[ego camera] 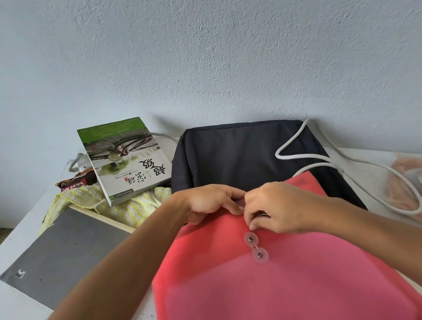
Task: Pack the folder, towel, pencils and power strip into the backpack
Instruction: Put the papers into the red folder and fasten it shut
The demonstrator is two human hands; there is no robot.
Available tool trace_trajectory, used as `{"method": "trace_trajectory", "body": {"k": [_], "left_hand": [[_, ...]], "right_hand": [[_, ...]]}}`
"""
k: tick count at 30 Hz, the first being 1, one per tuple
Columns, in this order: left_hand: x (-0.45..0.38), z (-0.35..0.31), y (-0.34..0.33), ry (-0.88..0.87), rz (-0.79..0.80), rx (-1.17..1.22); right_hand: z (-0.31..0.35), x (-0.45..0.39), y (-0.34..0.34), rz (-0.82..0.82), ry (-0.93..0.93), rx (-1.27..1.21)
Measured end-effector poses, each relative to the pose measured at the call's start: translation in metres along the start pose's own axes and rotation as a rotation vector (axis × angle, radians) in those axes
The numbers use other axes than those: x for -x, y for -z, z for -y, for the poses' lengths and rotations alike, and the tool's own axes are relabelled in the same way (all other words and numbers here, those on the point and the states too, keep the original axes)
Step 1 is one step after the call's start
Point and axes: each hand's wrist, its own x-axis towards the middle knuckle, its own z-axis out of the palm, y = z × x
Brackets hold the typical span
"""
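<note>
Both hands (243, 207) pinch flat red plastic folder (281, 287) flap before dark fabric backpack (239, 152); next: close it, slide in.

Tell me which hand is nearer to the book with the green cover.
Left. The left hand grips the red folder's top edge just below and right of the green book. The right hand sits farther right, pinching near the folder's clasp.

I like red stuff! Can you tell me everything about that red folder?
The red folder looks like thin, see-through plastic. It has two clear round buttons on the flap. It lies flat on the table, its far end over the dark backpack. The left hand and right hand both pinch its flap edge.
</note>
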Motion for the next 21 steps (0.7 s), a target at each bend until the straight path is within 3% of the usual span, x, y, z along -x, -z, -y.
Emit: {"method": "trace_trajectory", "body": {"k": [7, 13, 16, 21], "left_hand": [[-0.003, 0.003, 0.002, 0.013, -0.027, 0.046], [-0.004, 0.003, 0.002, 0.018, -0.037, 0.041], [-0.004, 0.003, 0.002, 0.019, -0.038, 0.036], [-0.006, 0.003, 0.002, 0.021, -0.051, 0.023]], "right_hand": [[-0.004, 0.029, -0.015, -0.022, 0.006, 0.082], [0.021, 0.038, -0.012, 0.082, -0.001, 0.285], [0.026, 0.035, -0.006, 0.047, 0.080, 0.363], [0.032, 0.023, 0.000, 0.133, 0.154, 0.451]]}}
